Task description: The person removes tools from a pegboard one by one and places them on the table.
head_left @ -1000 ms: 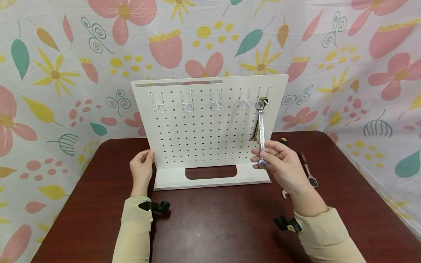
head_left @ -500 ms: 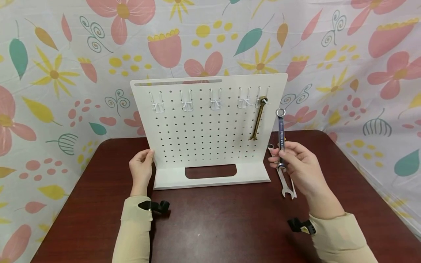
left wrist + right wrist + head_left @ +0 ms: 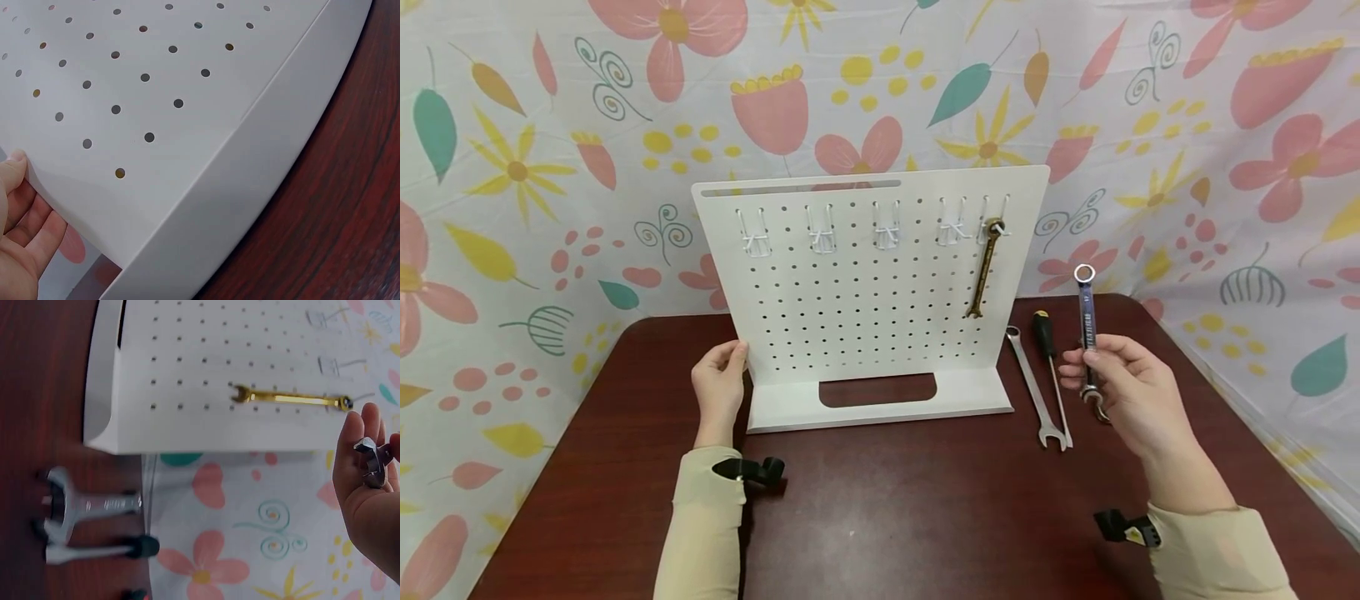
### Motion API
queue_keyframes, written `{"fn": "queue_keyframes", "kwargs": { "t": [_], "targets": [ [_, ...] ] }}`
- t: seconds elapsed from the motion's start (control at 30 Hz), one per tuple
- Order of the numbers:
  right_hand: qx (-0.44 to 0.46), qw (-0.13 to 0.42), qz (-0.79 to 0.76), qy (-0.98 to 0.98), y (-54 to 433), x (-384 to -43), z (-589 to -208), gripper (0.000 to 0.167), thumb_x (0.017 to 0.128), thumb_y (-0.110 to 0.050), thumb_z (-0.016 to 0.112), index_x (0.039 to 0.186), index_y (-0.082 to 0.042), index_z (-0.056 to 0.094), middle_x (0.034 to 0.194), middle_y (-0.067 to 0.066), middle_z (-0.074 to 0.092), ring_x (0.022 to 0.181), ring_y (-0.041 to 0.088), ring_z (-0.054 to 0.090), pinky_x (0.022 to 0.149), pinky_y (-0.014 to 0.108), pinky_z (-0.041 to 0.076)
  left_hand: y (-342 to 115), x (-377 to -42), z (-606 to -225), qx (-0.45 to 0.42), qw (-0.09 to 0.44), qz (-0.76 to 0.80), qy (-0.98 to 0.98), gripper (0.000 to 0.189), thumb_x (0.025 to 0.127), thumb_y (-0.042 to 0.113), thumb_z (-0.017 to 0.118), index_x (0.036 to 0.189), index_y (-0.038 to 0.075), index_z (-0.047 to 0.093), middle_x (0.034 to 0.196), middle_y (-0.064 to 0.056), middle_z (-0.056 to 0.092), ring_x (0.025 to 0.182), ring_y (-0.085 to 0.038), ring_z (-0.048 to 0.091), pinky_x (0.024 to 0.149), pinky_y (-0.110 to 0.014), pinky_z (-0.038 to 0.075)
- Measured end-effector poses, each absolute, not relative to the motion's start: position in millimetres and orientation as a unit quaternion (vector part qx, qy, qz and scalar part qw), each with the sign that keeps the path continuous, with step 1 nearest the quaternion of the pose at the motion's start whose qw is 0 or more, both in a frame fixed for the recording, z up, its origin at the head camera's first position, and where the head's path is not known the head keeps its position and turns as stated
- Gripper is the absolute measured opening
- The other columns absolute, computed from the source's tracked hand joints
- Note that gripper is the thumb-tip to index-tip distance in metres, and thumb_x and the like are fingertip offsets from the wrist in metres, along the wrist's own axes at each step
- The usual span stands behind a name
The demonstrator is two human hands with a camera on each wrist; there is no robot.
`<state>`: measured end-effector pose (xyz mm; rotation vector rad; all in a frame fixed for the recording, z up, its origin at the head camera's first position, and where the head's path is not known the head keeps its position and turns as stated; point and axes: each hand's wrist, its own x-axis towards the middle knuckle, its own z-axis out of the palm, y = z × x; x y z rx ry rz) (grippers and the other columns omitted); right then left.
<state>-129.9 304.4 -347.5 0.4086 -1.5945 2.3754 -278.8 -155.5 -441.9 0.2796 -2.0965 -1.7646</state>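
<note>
At the left edge of the white pegboard [image 3: 865, 287], low down near its base, the left hand [image 3: 718, 385] pinches the panel, its thumb on the front and the fingers bent around the edge. To the right of the board, raised above the dark reddish-brown table [image 3: 880, 521], the right hand [image 3: 1138, 396] holds a chrome combination wrench [image 3: 1086, 312] between thumb and fingers, gripping it by the lower part; the ring end points up and the open end down. Five white double-wire hooks [image 3: 887, 235] are set in a row along the upper part of the board, and from the rightmost a gold-coloured combination wrench [image 3: 983, 271] hangs by its ring end, slightly tilted. On the table just beside the board lies a silver combination wrench [image 3: 1032, 379], open end toward the person, and next to it a screwdriver [image 3: 1043, 335] with a black handle and a yellow-marked butt. Below the held wrench shows the metal end of another tool [image 3: 1102, 411], mostly hidden by the right hand. Behind everything hangs a flower-printed cloth [image 3: 673, 25].
</note>
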Motion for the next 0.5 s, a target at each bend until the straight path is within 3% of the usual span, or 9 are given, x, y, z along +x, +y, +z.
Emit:
{"fn": "queue_keyframes", "kwargs": {
  "t": [0.5],
  "targets": [
    [0.181,0.114,0.853,-0.476,342,-118,-359,0.031,0.096,0.014,0.031,0.104,0.003,0.059,0.093,0.021,0.071,0.081,0.030,0.071,0.074,0.034,0.060,-156,-279,-442,0.106,0.188,-0.631,-0.745,0.035,0.091,0.032,0.063,0.107,0.002,0.068,0.105,-0.014,0.066,0.077,0.002,0.061,0.074,-0.014,0.055]
  ]
}}
